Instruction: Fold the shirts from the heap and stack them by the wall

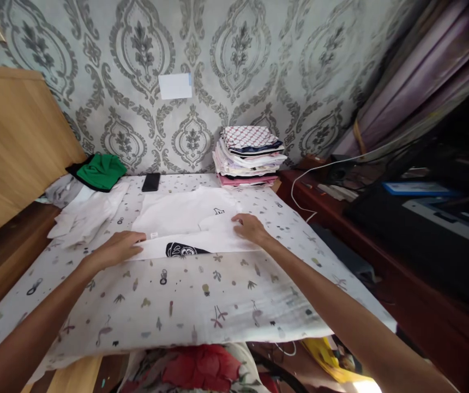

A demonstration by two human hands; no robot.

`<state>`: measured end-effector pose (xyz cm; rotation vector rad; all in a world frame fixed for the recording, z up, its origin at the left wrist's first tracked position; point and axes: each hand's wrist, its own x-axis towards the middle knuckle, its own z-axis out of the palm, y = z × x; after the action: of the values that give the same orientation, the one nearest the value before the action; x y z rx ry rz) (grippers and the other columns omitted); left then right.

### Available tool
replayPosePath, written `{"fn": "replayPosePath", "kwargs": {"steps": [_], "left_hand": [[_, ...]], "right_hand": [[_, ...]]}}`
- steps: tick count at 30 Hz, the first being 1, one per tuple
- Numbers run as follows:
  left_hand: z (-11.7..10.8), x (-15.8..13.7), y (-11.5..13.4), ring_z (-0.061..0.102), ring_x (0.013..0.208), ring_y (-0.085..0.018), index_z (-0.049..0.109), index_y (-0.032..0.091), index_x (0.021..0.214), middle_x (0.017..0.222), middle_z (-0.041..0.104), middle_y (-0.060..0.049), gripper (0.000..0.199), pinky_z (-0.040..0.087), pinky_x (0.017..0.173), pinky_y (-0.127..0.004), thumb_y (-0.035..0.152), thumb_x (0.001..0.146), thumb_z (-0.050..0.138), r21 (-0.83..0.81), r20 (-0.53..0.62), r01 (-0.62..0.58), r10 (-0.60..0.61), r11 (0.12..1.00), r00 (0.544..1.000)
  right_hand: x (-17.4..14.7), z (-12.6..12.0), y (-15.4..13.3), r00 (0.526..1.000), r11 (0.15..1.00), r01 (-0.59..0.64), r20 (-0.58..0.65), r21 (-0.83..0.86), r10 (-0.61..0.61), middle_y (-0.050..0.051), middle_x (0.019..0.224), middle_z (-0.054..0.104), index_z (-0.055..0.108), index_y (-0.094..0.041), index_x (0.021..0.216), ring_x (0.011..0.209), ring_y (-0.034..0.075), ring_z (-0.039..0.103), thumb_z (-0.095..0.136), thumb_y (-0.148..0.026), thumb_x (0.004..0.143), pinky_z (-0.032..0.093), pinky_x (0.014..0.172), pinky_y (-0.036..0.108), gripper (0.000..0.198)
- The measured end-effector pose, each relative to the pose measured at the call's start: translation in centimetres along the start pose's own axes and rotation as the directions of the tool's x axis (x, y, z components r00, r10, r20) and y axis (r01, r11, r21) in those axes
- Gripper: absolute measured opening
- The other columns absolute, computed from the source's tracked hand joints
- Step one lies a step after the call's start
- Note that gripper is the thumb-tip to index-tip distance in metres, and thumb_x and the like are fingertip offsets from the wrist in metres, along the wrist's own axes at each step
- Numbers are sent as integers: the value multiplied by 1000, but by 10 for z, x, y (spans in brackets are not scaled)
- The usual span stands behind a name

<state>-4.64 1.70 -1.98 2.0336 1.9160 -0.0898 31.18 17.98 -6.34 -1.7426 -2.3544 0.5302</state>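
A white T-shirt (181, 210) lies spread on the patterned cloth, with its near side folded over along its length. A black print shows on the folded strip, and a small black outline print is near the right end. My left hand (122, 246) is closed on the left end of the folded strip, beside a small white label. At the other end, my right hand (249, 227) pinches the shirt's fabric between thumb and fingers. The fingertips of both hands are partly hidden.
A tall stack of folded clothes (250, 158) stands by the wall. A black phone (151, 182) lies at the back. To the left are crumpled white clothes (85, 215) and a green garment (102, 171). A white cable (295, 191) runs down the right side.
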Motion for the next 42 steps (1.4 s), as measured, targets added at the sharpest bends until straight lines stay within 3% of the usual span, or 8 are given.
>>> {"fn": "replayPosePath", "kwargs": {"steps": [6, 11, 14, 20, 24, 31, 37, 42], "left_hand": [[-12, -50, 12, 62, 85, -23, 63, 25, 80, 86, 68, -1, 18, 41, 72, -27, 35, 84, 48, -155, 67, -137, 149, 978, 987], [-6, -51, 10, 57, 68, -19, 66, 25, 80, 71, 63, 2, 12, 36, 59, -25, 30, 72, 59, -268, 273, -57, 132, 962, 953], [-5, -34, 11, 56, 65, -18, 66, 24, 85, 68, 61, 2, 16, 37, 60, -26, 35, 79, 57, -259, 209, -76, 133, 963, 969], [26, 36, 37, 56, 120, -25, 53, 22, 129, 133, 59, -12, 40, 43, 100, -36, 43, 98, 38, -257, -239, -298, 238, 919, 941], [55, 80, 18, 37, 142, -31, 47, 17, 136, 152, 43, -18, 45, 26, 117, -49, 39, 98, 38, -91, -345, -119, 81, 989, 935], [41, 70, -53, 52, 125, -37, 51, 10, 128, 131, 57, -23, 50, 42, 101, -47, 44, 93, 44, -17, -450, 384, -350, 923, 822], [22, 70, -59, 65, 88, -29, 58, 22, 88, 89, 67, -7, 30, 42, 65, -31, 50, 79, 57, -192, -218, 481, -515, 856, 829], [20, 72, -53, 62, 76, -24, 50, 22, 71, 69, 56, 0, 16, 36, 58, -28, 35, 70, 59, -416, -295, 351, -490, 839, 820]], "right_hand": [[-75, -35, 26, 936, 860, 280, 80, 428, -344, 3, 85, 70, 70, -22, 86, 81, 20, 62, 58, -33, 83, 48, 78, 34, 17], [-133, -50, 40, 772, 834, 161, 459, 528, -440, 3, 86, 71, 72, -23, 82, 84, 20, 64, 65, -41, 83, 50, 81, 35, 19], [-134, -51, 43, 711, 838, 71, 562, 542, -424, 4, 80, 70, 73, -23, 83, 77, 19, 64, 67, -50, 83, 51, 74, 34, 28], [-90, -26, 13, 934, 871, 233, 148, 433, -324, 9, 108, 69, 70, -23, 107, 98, 25, 64, 57, -55, 88, 51, 87, 42, 39], [-84, -1, -9, 929, 926, 300, 151, 229, -338, 11, 133, 59, 58, -24, 131, 120, 30, 57, 65, -42, 83, 47, 100, 45, 52], [-116, -5, -12, 865, 910, 330, 306, 251, -398, 6, 94, 69, 62, -22, 89, 84, 22, 64, 52, -25, 90, 50, 78, 35, 11], [-144, -17, -19, 741, 865, 415, 446, 284, -502, 2, 90, 68, 68, -24, 85, 79, 17, 60, 50, -6, 78, 45, 73, 30, 26], [-154, -24, -13, 643, 843, 282, 561, 458, -521, 3, 91, 69, 74, -26, 102, 81, 18, 61, 65, -23, 82, 47, 71, 28, 22]]}}
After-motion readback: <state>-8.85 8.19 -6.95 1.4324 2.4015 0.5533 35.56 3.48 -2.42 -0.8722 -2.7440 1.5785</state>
